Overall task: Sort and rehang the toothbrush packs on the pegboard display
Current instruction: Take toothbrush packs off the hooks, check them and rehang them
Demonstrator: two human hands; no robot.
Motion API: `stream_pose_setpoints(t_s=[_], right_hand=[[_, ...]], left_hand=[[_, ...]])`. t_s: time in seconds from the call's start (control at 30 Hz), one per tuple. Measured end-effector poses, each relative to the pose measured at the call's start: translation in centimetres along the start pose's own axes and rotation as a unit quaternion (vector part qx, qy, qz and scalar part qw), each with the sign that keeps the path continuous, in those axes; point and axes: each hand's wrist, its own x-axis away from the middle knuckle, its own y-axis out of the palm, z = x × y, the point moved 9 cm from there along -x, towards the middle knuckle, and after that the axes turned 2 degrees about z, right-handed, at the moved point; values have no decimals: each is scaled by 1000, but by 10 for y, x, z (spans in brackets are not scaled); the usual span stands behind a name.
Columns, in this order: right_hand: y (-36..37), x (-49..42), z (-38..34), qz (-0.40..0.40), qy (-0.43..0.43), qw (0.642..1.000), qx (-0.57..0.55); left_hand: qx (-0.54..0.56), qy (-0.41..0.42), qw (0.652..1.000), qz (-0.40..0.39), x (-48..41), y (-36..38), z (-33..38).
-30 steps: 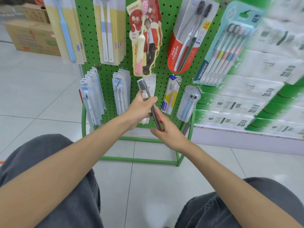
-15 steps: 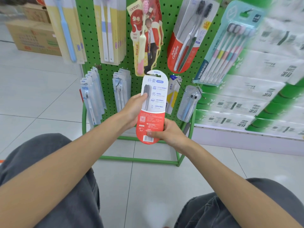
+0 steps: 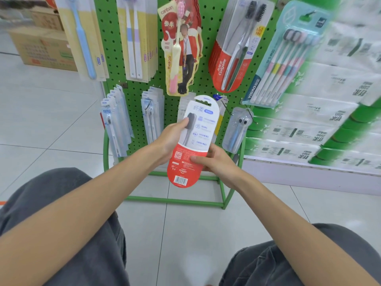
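a shop: a green pegboard display (image 3: 115, 58) hung with packaged toothbrush packs (image 3: 233, 44), stacked tissue packs (image 3: 321, 112) alongside, cardboard boxes (image 3: 39, 46) behind.

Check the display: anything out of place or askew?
Only the red-and-white pack gripped by the left hand and right hand: it is off any peg, barcode side toward the camera, before the pegboard's lower row, while similar Colgate packs hang upper right.

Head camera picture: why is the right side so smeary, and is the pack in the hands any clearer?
In the head view the stacked white packs at the right edge are smeared, probably the wide lens; the toothbrush pack, held by left hand and right hand, is sharper, though its small print is soft; the green pegboard looks tilted.
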Motion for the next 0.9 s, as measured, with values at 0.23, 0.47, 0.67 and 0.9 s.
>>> stream_pose_setpoints(t_s=[0.23, 0.47, 0.67, 0.9], right_hand=[[-34, -7, -11, 81, -1, 995, -64], [-56, -10, -18, 129, 8, 989, -69], [-54, -8, -17, 124, 15, 986, -107], [-15, -5, -16, 32, 22, 993, -107]], left_hand=[[-84, -34, 994, -63, 7, 15, -15], [-146, -63, 984, -84, 9, 16, -25], [-180, -27, 982, -55, 9, 14, -21], [-268, 109, 954, -73, 13, 34, -18]])
